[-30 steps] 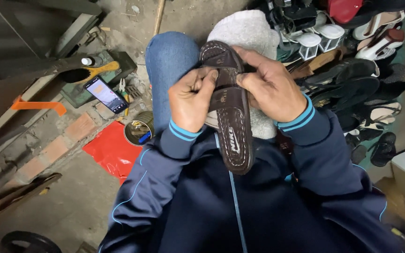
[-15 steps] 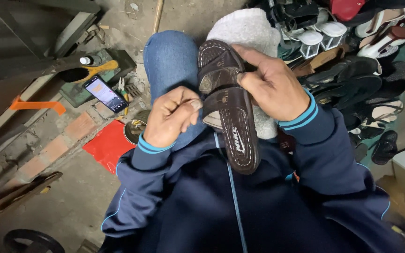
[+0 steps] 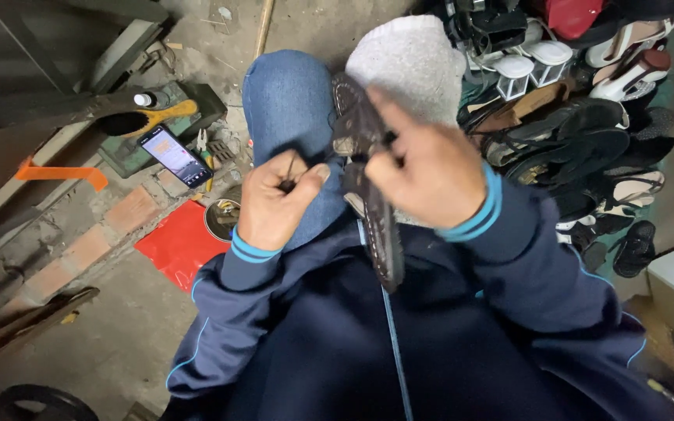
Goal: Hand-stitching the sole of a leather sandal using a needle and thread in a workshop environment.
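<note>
Right hand [image 3: 423, 168] grips a dark sandal [image 3: 372, 210]; left hand [image 3: 278, 199] seemingly pinches thread.

Two hands in view: left hand [image 3: 276, 204], right hand [image 3: 424, 170]. One dark brown sandal [image 3: 368, 183] between them. One phone [image 3: 175, 155] with lit screen at left. One brush [image 3: 146, 119] with yellow handle, far left. One small white-capped bottle [image 3: 144, 99] beside it. One round tin [image 3: 222, 219] near the left knee. One red sheet [image 3: 179, 245] on the floor. One orange piece [image 3: 60, 172] at left. Pile of shoes [image 3: 587, 148] at right, too many and too tangled for a count.
</note>
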